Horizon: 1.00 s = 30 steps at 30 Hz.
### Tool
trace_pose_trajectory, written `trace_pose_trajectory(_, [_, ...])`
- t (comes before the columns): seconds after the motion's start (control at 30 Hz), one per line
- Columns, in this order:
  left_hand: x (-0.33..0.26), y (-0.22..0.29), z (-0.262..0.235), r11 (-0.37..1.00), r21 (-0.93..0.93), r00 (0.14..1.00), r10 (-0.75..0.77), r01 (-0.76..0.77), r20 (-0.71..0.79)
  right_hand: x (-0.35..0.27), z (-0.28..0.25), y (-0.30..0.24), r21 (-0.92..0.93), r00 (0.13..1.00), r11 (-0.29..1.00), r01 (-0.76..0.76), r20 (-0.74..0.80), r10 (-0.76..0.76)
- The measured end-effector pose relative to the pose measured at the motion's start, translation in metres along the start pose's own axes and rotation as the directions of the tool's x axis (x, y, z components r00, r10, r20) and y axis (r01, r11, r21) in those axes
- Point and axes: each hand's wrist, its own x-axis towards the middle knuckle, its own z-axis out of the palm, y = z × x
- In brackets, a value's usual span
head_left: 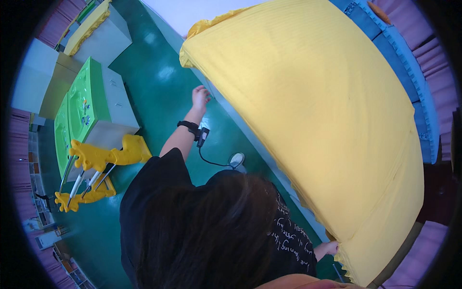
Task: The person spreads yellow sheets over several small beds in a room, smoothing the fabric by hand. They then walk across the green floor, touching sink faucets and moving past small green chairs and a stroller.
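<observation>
A large yellow sheet (313, 111) lies spread over a bed and fills the right half of the head view. My left hand (200, 96) reaches out to the pale side of the bed (240, 120), just below the sheet's near edge, with its fingers apart and nothing in it. A black wrist strap (188, 125) with a small device and a cable sits on that arm. My right hand (330, 248), low at the right, grips the sheet's frilled edge at the near corner. My dark hair and black shirt (159, 192) cover the lower middle.
Green floor (159, 91) runs along the bed's left side, with my shoe (236, 158) on it. A green-topped grey cabinet (96, 106) stands at the left, with yellow metal-legged stands (103, 156) beside it. Blue bedding (409, 67) borders the sheet's far right.
</observation>
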Motion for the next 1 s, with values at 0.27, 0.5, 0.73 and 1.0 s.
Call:
trace_pose_trajectory(0.27, [0.111,0.082,0.05,0.964,0.259,0.997,0.073,-0.061,-0.037,-0.028,0.047,0.018,0.246,0.983,0.958,0.145,-0.147,-0.111])
trace_pose_trajectory(0.5, [0.174,0.092,0.055,0.875,0.156,0.888,0.445,-0.459,0.12,-0.044,0.06,-0.013,0.617,0.963,0.739,-0.271,0.17,0.211])
trace_pose_trajectory(0.73, [0.197,0.089,0.008,0.996,-0.013,0.967,-0.085,0.091,0.239,-0.057,0.069,0.007,0.679,0.91,0.607,-0.414,0.335,0.246])
trace_pose_trajectory(1.0, [0.15,0.071,0.057,0.974,0.04,0.936,-0.226,0.224,0.271,-0.074,0.055,0.009,0.479,0.995,0.876,-0.056,0.102,0.008])
